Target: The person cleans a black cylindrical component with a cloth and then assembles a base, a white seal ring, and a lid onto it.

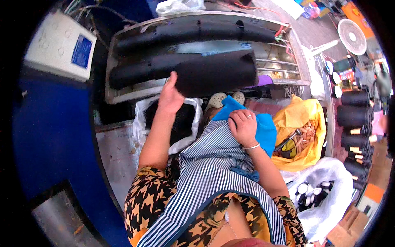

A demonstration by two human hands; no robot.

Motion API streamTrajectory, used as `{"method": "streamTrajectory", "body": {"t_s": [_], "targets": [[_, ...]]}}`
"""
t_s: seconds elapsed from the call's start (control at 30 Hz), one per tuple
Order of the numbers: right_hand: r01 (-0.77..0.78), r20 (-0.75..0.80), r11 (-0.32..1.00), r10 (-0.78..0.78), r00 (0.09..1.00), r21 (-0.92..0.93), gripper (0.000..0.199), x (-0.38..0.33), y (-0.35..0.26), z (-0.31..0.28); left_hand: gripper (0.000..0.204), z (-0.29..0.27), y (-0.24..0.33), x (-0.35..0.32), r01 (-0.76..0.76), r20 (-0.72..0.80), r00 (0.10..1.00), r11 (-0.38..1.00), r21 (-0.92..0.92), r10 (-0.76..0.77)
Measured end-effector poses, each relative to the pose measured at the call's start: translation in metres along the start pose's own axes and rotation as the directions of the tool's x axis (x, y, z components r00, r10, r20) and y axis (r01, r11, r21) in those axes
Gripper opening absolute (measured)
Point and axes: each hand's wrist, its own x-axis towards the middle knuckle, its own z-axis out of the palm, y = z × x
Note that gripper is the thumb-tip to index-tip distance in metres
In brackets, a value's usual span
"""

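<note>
Head view: left hand [169,95] clasps black roll [216,73].

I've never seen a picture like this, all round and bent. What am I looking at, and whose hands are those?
The picture comes from a wide-angle camera worn on a person's head, looking down, so edges curve. No machine: both hands are the wearer's own. The left hand grips the end of a black fabric roll, lifted before a metal tray holding more long black rolls. The right hand rests on a blue cloth over a striped apron. To the right are a yellow plastic bag and a white bag of small black bottles.
</note>
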Motion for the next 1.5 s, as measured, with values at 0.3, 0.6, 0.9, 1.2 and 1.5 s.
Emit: {"method": "streamTrajectory", "body": {"t_s": [0.3,0.6,0.9,1.2,1.5], "targets": [[-0.127,-0.094,0.991,0.131,0.987,0.050,0.011,-0.035,0.028,-0.011,0.033,0.041,-0.144,0.200,-0.136,-0.207,0.903,0.709,0.692,0.376],[-0.122,-0.112,0.986,0.135,0.985,0.110,0.011,-0.034,0.032,-0.020,0.031,-0.011,-0.160,0.241,0.054,-0.310,0.923,0.717,0.695,0.230],[-0.142,-0.110,0.986,0.151,0.982,0.085,0.010,-0.038,0.032,-0.018,0.020,-0.018,-0.059,0.187,-0.441,0.380,0.819,-0.895,-0.060,-0.429],[-0.112,-0.137,0.989,0.125,0.983,0.101,0.008,-0.040,0.026,-0.014,0.036,0.100,0.122,0.126,-0.380,0.510,0.833,-0.893,0.241,-0.217],[-0.046,-0.177,0.991,0.068,0.982,0.128,0.008,-0.030,0.013,-0.013,0.038,0.094,0.143,0.063,-0.329,0.293,0.939,-0.723,0.607,-0.181]]}}
